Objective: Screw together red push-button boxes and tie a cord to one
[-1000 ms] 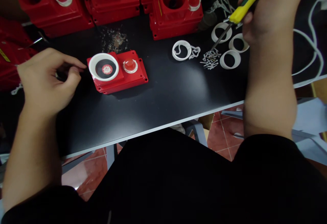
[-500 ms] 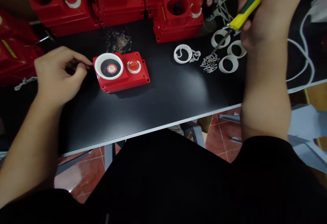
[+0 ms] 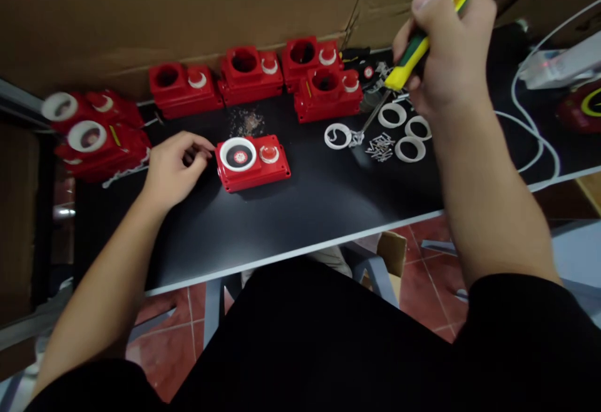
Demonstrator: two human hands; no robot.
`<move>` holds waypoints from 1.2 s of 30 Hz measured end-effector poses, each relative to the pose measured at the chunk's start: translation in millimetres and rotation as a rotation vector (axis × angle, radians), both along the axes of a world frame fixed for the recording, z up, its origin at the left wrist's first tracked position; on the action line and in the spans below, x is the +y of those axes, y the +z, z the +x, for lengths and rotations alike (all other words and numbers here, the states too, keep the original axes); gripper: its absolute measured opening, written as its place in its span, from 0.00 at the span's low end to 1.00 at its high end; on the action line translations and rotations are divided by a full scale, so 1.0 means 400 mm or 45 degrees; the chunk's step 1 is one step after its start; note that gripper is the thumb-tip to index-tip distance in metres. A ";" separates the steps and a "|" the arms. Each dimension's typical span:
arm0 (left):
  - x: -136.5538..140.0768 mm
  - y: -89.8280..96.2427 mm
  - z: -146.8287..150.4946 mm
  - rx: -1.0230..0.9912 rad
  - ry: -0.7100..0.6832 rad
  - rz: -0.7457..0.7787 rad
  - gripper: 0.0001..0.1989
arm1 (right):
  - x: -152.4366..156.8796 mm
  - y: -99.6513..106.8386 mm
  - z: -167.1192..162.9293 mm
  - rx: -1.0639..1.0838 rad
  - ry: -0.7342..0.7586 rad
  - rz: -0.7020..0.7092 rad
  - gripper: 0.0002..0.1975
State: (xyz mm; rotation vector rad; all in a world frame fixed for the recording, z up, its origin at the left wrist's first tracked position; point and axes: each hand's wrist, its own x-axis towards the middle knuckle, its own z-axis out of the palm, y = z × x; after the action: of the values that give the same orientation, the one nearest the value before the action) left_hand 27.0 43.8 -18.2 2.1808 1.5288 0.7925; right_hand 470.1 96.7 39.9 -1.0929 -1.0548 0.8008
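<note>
In the head view my right hand (image 3: 455, 49) is closed around the green-and-yellow handle of a screwdriver (image 3: 409, 61). Its shaft slants down to the left, with the tip at a small white clip-like piece (image 3: 357, 138) beside a white ring (image 3: 337, 136). A pile of screws (image 3: 381, 147) lies just right of the tip. My left hand (image 3: 174, 168) has curled fingers with a gap between thumb and forefinger; its fingertips are at the left edge of a red box (image 3: 263, 177). That box carries a white ring (image 3: 224, 160) around a black disc and a red dome with a white collar.
Several red housings (image 3: 181, 92) with round openings line the back against cardboard (image 3: 211, 11). More red units (image 3: 117, 143) stand at the left. Three white rings (image 3: 410, 149) lie near my right forearm. Debris (image 3: 247, 122) is scattered behind the box; a white cable (image 3: 535, 136) curls at the right.
The view has shifted, showing more of the back wall. My right hand has brought the screwdriver tip from the screw pile leftward to the white clip-like piece. My left hand stays by the red box.
</note>
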 end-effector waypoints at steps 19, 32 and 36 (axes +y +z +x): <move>-0.033 -0.054 -0.055 -0.341 -0.515 -0.266 0.66 | -0.068 -0.101 -0.169 0.609 0.243 -0.333 0.15; -0.063 0.001 -0.053 0.112 -0.372 -0.269 0.63 | -0.103 -0.067 -0.192 0.612 0.298 -0.275 0.21; -0.063 0.007 -0.047 0.219 -0.378 -0.164 0.62 | -0.108 -0.069 -0.205 0.619 0.310 -0.273 0.23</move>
State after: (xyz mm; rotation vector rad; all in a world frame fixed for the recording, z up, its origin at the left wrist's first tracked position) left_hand 8.1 18.5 -15.2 2.3523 1.2474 0.4102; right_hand 388.1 53.4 12.3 -0.8879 -0.7042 1.3232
